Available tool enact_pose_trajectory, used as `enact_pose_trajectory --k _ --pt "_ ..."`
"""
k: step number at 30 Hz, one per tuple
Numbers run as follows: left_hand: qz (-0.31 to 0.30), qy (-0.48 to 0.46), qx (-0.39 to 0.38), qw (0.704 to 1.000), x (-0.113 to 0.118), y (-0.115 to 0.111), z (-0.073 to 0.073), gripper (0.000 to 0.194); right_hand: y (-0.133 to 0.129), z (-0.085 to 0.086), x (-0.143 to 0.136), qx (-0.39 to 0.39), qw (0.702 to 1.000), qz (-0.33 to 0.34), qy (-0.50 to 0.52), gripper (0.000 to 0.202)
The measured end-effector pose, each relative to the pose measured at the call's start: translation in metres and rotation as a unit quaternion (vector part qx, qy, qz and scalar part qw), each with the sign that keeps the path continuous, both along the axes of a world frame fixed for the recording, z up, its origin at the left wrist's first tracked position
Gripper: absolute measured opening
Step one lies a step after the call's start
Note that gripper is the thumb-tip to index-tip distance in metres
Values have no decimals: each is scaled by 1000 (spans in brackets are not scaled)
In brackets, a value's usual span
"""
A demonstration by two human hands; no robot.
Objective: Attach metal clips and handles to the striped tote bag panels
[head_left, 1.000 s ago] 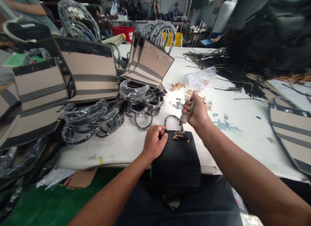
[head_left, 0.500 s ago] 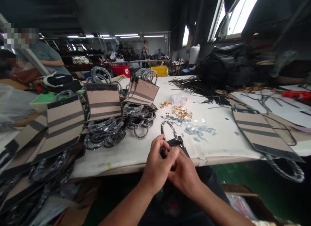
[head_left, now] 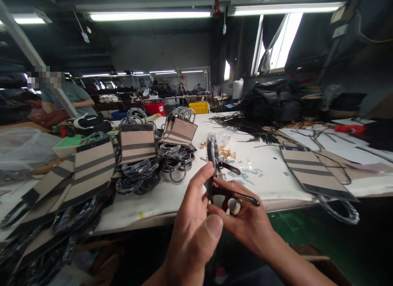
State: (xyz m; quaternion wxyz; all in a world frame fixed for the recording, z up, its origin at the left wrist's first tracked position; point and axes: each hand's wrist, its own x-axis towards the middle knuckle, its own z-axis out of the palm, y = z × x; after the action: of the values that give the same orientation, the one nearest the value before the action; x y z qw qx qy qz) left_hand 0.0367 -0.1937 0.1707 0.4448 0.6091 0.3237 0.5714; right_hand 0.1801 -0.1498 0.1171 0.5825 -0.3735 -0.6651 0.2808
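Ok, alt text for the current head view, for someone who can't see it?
A person's left hand and right hand are around a black piece with straps and a plastic-wrapped handle at a white table, gold fittings and beige panels beyond.

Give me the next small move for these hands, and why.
Probably tilt the dark piece flatter between the left hand and right hand: it stands nearly edge-on to the view, with two straps jutting out to the right.

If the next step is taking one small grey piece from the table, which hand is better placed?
Right, probably. The right hand lies nearer the small grey pieces, which are scattered on its side of the table; the left hand is farther left. Both hands look occupied, however.
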Motion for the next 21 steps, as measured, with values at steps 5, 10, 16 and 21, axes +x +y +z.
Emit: enact_pose_trajectory --k 5,10,16,21 --pt "65 -44 75 994 4 5 8 58 1 39 29 -90 994 28 47 37" --pt "225 -29 174 958 -26 34 8 66 28 76 91 -155 970 180 47 36" --pt "-107 -4 -81 991 -61 54 -15 81 62 99 106 -215 932 290 20 27" --pt "-190 15 -245 951 -52 57 -86 54 92 46 94 -356 887 282 -87 25"
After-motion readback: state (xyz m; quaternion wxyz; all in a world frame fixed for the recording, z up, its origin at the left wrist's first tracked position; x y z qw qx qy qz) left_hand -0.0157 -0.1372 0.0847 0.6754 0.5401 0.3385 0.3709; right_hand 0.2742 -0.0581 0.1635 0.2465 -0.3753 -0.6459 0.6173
